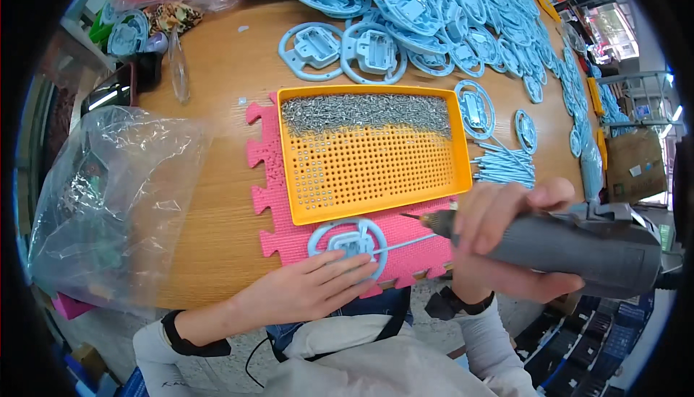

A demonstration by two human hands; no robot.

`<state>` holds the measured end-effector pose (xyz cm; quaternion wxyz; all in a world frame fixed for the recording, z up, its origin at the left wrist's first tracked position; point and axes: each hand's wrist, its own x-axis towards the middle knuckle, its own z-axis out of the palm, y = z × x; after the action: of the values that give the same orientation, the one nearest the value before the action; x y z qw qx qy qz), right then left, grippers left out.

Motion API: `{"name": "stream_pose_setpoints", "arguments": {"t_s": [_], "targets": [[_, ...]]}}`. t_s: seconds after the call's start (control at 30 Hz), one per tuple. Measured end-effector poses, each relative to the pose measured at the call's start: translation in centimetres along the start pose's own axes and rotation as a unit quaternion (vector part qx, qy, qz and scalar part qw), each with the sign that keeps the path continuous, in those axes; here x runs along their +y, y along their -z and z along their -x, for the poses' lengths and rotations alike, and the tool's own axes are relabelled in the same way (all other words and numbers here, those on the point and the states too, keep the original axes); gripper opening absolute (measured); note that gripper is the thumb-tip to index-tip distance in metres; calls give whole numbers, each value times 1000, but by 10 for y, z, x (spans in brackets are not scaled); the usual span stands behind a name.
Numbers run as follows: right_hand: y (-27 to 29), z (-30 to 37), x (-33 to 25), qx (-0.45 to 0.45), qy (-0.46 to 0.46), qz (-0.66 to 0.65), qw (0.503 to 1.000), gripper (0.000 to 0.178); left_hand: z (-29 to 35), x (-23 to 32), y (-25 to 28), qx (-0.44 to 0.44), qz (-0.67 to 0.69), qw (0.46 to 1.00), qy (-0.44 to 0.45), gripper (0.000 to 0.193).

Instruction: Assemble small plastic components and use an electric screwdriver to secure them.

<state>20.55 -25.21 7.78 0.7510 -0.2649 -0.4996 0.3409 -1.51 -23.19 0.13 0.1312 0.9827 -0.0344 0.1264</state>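
Note:
My left hand [318,285] lies with its fingers stretched out over the near edge of a light blue plastic ring part [350,242]. The part rests on a pink foam mat [426,251] and has a boxy housing in its middle. A thin light blue rod [406,242] runs rightward from it. In my right hand [506,234] is a dark grey electric screwdriver [578,249], my fingers wrapped round its body. Its thin bit points left, just in front of a yellow tray [290,180] and apart from the ring part. Small silver screws [369,111] fill the tray's far side; some sit in its holes.
Beyond the tray, light blue ring parts [412,7] are heaped across the wooden table [210,216]. A bundle of light blue rods [504,164] lies right of the tray. To the left are a clear plastic bag [116,202] and a dark phone-like object [110,92].

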Motion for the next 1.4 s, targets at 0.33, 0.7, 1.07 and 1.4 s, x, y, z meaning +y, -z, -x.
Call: {"name": "stream_pose_setpoints", "arguments": {"t_s": [0.33,0.7,1.07,1.4], "targets": [[-23,-10,61,-147,-51,-4,988,78,-11,-3,-13,94,29,995,34,40],[-30,-5,77,-132,-22,60,989,79,-11,-4,-19,101,17,994,25,38],[-37,-6,81,-196,17,64,978,77,-8,1,-18,82,11,996,33,45],[-28,-15,20,-190,26,108,975,66,-10,0,-18,69,22,997,23,43]]}}
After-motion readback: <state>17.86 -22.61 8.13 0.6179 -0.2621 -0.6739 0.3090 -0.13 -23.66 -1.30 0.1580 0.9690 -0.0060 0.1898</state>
